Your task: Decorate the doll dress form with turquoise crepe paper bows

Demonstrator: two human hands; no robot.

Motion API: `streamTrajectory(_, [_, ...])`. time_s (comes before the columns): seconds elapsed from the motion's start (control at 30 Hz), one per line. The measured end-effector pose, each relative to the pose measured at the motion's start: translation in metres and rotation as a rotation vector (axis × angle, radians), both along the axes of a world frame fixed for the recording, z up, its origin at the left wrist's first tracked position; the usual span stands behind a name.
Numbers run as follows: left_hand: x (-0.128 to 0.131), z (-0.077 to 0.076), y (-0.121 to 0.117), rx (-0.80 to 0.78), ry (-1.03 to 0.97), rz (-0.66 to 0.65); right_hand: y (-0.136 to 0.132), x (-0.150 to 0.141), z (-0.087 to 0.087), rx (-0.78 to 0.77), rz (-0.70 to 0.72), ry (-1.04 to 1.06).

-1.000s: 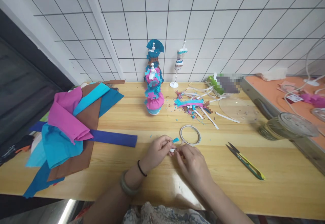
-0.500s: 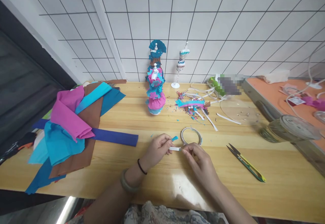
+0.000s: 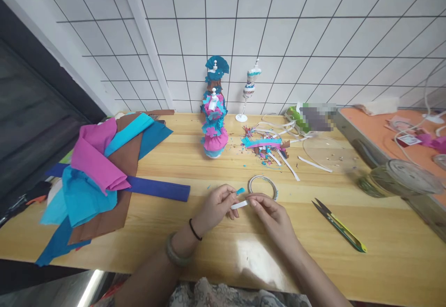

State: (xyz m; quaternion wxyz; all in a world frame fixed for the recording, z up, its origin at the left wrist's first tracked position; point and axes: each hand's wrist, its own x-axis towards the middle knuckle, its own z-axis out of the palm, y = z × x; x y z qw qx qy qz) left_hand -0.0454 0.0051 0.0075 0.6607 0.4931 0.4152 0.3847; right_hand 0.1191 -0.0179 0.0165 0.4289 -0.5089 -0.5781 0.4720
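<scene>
My left hand is closed on a small blue crepe paper piece, which sticks out past the fingertips. A short white strip of tape spans the gap between my two hands. My right hand pinches its right end between thumb and forefinger, while the left end lies against my left fingers. Just behind my right hand, a narrow tape roll lies flat on the table, partly covered by the fingers.
Folded crepe paper is heaped at left. Behind stand decorated dress forms and a barer one. Scraps and white strips lie right of them. Thread snips and a clear jar are at right.
The white tape strip has tilted, its right end now higher. My right fingers have shifted slightly up and left. My left hand stays almost in place.
</scene>
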Motion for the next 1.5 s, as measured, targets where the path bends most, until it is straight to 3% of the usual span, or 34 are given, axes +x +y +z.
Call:
streamTrajectory(0.27, [-0.001, 0.001, 0.0, 0.013, 0.024, -0.015, 0.001, 0.003, -0.001, -0.013, -0.005, -0.017])
streamTrajectory(0.57, [-0.002, -0.005, 0.0, 0.0, 0.038, -0.001, 0.002, 0.003, -0.018, 0.083, 0.031, -0.109])
streamTrajectory(0.8, [-0.002, -0.002, -0.004, 0.082, 0.261, -0.025, 0.001, 0.001, -0.023, 0.247, 0.075, -0.306])
streamTrajectory(1.1, [-0.004, 0.008, -0.006, 0.355, 0.567, -0.034, -0.002, 0.0, -0.02, 0.228, 0.067, -0.31])
streamTrajectory(1.5, [-0.005, 0.007, -0.004, 0.424, 0.569, 0.024, -0.003, -0.001, -0.017, 0.277, 0.093, -0.28])
